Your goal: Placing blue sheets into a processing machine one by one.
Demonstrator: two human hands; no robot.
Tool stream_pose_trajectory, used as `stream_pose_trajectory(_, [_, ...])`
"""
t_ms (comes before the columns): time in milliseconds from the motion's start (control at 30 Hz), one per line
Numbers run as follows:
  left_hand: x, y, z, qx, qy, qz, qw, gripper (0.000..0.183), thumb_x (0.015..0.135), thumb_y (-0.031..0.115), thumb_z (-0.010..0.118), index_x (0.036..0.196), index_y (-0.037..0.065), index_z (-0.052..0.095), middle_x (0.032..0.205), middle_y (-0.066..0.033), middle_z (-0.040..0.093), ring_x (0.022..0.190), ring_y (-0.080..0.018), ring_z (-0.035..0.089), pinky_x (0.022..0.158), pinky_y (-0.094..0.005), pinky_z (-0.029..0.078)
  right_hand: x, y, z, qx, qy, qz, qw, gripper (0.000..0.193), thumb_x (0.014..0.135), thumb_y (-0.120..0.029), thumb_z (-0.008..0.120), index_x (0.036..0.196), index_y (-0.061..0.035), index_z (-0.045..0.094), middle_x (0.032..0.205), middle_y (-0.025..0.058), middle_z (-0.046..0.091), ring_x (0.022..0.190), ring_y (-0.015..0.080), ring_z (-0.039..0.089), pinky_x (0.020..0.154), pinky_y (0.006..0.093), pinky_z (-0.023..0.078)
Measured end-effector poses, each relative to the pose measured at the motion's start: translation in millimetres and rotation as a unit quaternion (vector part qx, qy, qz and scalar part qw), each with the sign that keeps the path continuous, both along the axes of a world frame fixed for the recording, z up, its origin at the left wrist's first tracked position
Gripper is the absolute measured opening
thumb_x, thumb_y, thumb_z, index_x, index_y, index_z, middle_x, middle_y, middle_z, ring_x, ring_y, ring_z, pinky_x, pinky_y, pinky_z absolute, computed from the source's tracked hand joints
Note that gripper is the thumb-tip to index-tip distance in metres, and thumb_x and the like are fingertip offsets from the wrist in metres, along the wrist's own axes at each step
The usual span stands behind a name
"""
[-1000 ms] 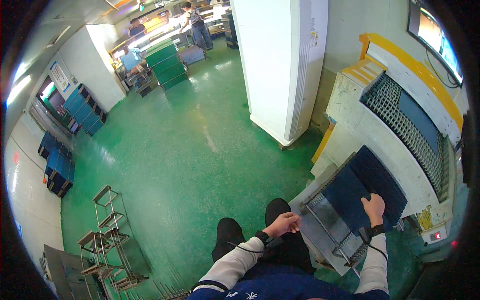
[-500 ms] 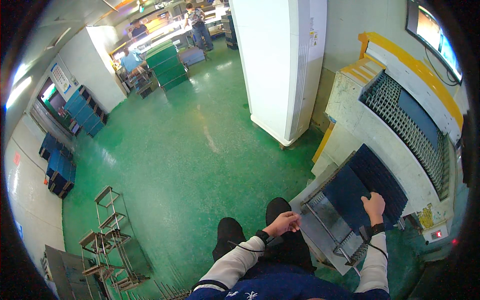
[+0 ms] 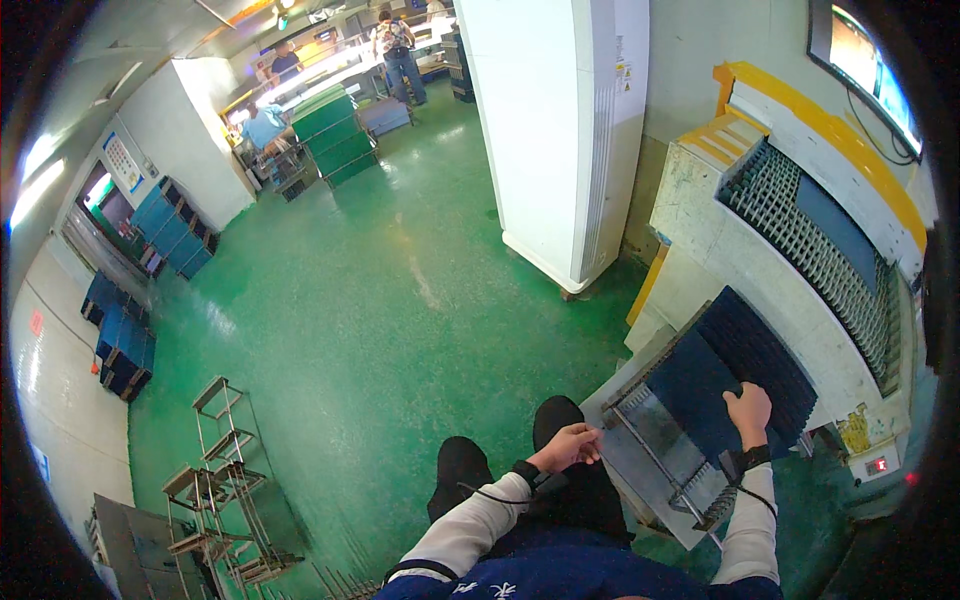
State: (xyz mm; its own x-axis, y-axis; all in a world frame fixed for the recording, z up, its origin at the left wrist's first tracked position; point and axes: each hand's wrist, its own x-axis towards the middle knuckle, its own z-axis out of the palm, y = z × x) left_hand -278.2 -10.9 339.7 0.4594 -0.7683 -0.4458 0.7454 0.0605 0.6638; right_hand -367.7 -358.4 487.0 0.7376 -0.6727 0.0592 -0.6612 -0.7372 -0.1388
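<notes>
Touching the blue boards (image 3: 692, 374) at the right with the nearer right hand (image 3: 749, 412), cannot tell if gripping; resting the left hand (image 3: 569, 447) farther left, loose and empty

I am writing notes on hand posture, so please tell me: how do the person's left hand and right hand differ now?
The left hand is beside the metal rack, with no panel visible in it; the right hand is at the dark blue panels. The left hand points rightward; the right hand points up the picture. Both wear dark wristbands.
</notes>
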Motion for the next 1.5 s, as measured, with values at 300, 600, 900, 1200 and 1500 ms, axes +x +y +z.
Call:
stream_pose_trajectory(300, [0,1,-4,-0.007,0.009,-0.004,1.000,0.019,0.098,0.023,0.051,0.102,0.004,0.055,0.085,-0.0067,0.061,0.070,-0.0162,0.062,0.064,-0.0288,0.051,2,2,3,0.014,0.010,-0.008,1.000,0.040,0.071,-0.032,0.072,0.094,0.0003,0.068,0.093,0.0214,0.067,0.090,0.0366,0.064,0.078,0.0431,0.051])
stream_pose_trajectory(600, [0,1,-1,0.000,0.008,-0.004,1.000,0.018,0.097,0.022,0.053,0.101,0.005,0.055,0.085,-0.0064,0.061,0.071,-0.0155,0.062,0.063,-0.0282,0.051,-1,-7,-13,-0.019,-0.021,0.003,1.000,0.040,0.071,-0.033,0.073,0.092,0.0000,0.068,0.092,0.0207,0.067,0.089,0.0369,0.064,0.078,0.0434,0.050])
stream_pose_trajectory(900, [1,1,-3,0.000,0.010,-0.001,1.000,0.018,0.097,0.022,0.053,0.101,0.005,0.055,0.085,-0.0062,0.061,0.070,-0.0159,0.062,0.062,-0.0281,0.052,0,-7,-13,-0.015,-0.022,0.003,1.000,0.037,0.071,-0.033,0.073,0.087,-0.0003,0.067,0.089,0.0203,0.066,0.087,0.0369,0.063,0.076,0.0442,0.050])
stream_pose_trajectory(1200, [0,0,2,0.002,0.010,-0.001,1.000,0.017,0.098,0.022,0.052,0.100,0.005,0.055,0.085,-0.0059,0.061,0.070,-0.0156,0.062,0.062,-0.0276,0.052,-1,-5,-9,-0.009,-0.012,0.003,1.000,0.038,0.071,-0.033,0.073,0.088,-0.0001,0.067,0.091,0.0207,0.066,0.088,0.0370,0.063,0.077,0.0441,0.050])
stream_pose_trajectory(1500, [0,0,0,-0.003,0.006,-0.001,1.000,0.018,0.098,0.022,0.052,0.100,0.005,0.055,0.085,-0.0062,0.061,0.070,-0.0157,0.062,0.062,-0.0279,0.052,-1,-5,-12,-0.027,-0.025,0.002,0.999,0.036,0.070,-0.033,0.074,0.086,-0.0008,0.067,0.089,0.0201,0.066,0.087,0.0370,0.063,0.076,0.0448,0.050])
